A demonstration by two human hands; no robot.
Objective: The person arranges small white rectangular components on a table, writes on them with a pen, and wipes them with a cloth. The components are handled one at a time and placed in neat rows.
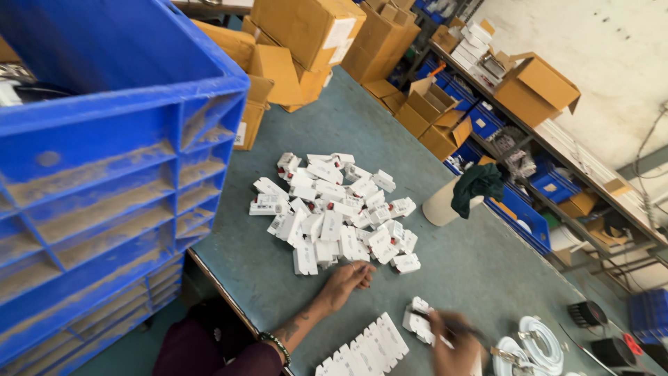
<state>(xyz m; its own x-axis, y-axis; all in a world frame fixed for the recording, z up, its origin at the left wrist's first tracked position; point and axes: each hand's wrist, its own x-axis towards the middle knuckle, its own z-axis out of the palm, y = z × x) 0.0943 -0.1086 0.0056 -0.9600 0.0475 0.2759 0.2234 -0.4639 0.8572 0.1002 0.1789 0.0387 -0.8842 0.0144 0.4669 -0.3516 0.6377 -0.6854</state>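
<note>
A heap of small white plastic parts with red details point(334, 209) lies in the middle of the grey-green table point(480, 264). My left hand point(348, 278) rests flat on the table at the heap's near edge and holds nothing. My right hand point(452, 345) is blurred and grips a thin dark tool point(445, 324). The tool's tip is at a white part point(417, 322) lying on the table. A neat row of the same white parts point(365, 348) lies between my two hands, near the table's front edge.
A large blue crate point(104, 174) stands high on the left. Cardboard boxes point(306, 35) crowd the far end. A pale roll with a dark green cloth point(463, 195) stands at the right edge. White cable coils point(536, 341) lie by my right hand. Shelves with blue bins point(529, 153) run alongside.
</note>
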